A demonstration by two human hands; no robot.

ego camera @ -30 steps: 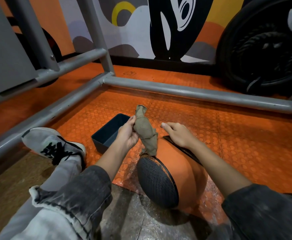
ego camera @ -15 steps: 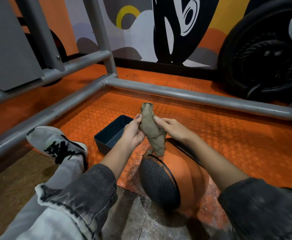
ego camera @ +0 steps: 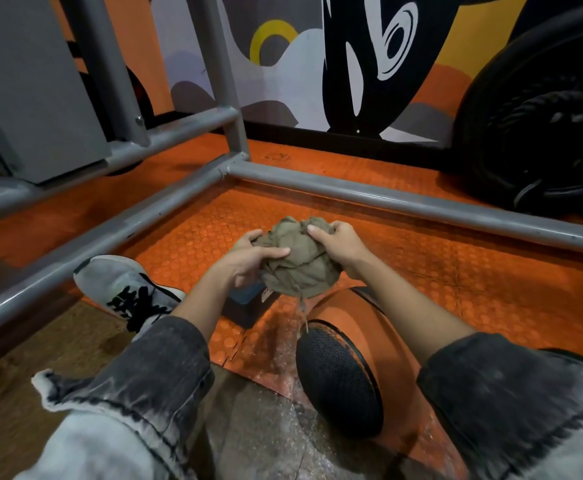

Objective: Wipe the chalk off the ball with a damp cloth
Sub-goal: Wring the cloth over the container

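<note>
The cloth (ego camera: 297,271) is being held in a scrunched lump just above the ball (ego camera: 362,341), not touching it. It is being gripped from both sides. The fingers and thumb of the left hand (ego camera: 248,259) are being curled round one side, and those of the right hand (ego camera: 343,247) round the other. It is probably being squeezed so that it is damp and not dripping. A thin strand or drip is hanging from it toward the ball; which one cannot be told.

The ball is lying on the floor (ego camera: 491,289) between the person's legs, and no wiping is being done yet. A dark tub (ego camera: 247,304) is being half hidden just behind the ball, under the left hand. A shoe (ego camera: 127,289) is being rested to the left of the ball. Grey pipes (ego camera: 387,199) are lying further behind the ball, and a big black tyre (ego camera: 542,133) is standing far behind it. Nothing is being put between the cloth and the ball.
</note>
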